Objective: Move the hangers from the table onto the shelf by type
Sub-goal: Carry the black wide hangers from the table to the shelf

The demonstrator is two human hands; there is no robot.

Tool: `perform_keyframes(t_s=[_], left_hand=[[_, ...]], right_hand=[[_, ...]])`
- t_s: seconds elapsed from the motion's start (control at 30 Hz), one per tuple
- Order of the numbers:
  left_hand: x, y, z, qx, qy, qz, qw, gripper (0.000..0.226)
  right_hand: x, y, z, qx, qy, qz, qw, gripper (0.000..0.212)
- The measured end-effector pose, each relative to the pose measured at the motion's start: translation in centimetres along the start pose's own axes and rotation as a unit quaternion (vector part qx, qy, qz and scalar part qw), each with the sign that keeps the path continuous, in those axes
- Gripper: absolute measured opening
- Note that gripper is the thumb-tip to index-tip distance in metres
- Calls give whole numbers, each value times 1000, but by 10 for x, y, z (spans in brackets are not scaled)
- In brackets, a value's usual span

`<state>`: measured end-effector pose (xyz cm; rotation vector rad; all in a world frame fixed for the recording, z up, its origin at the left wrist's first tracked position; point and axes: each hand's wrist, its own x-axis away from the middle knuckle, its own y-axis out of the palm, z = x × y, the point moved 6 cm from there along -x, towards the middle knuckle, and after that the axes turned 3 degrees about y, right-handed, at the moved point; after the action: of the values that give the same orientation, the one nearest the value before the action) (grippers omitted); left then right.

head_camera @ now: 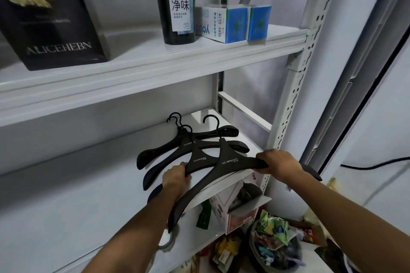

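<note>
Several black hangers lie fanned out on the white middle shelf [93, 184], hooks pointing to the back. The front hanger [228, 162] sticks out over the shelf's right front edge. My right hand [277, 162] grips its right arm. My left hand [175, 176] holds the lower left arm of the hanger [197, 159] just behind it. Two more hangers [168, 150] rest further back, untouched.
The upper shelf [137, 66] carries a black bag [51, 22], a dark bottle [177, 2] and blue-white boxes [235, 23]. Below the right edge sit an open carton [239, 208] and a bin of wrappers [273, 241]. A perforated upright post [295, 86] stands at the right.
</note>
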<state>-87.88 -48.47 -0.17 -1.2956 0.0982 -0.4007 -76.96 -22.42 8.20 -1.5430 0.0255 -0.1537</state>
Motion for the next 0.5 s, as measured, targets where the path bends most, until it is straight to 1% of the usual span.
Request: perform_keyframes(t_s=[0.13, 0.23, 0.33, 0.4, 0.5], left_hand=[[1, -1, 2, 6, -36, 4, 999, 44], [4, 0, 6, -9, -52, 3, 999, 44], [4, 2, 8, -26, -62, 8, 998, 48], [4, 4, 6, -9, -67, 3, 998, 52], [4, 5, 3, 21, -59, -29, 998, 59]], right_hand=[[-9, 2, -3, 16, -35, 11, 999, 31], [-14, 4, -7, 22, -54, 17, 998, 35], [-20, 7, -8, 21, -69, 19, 997, 36], [-23, 8, -7, 21, -79, 20, 996, 35], [-28, 8, -6, 21, -92, 12, 995, 32]])
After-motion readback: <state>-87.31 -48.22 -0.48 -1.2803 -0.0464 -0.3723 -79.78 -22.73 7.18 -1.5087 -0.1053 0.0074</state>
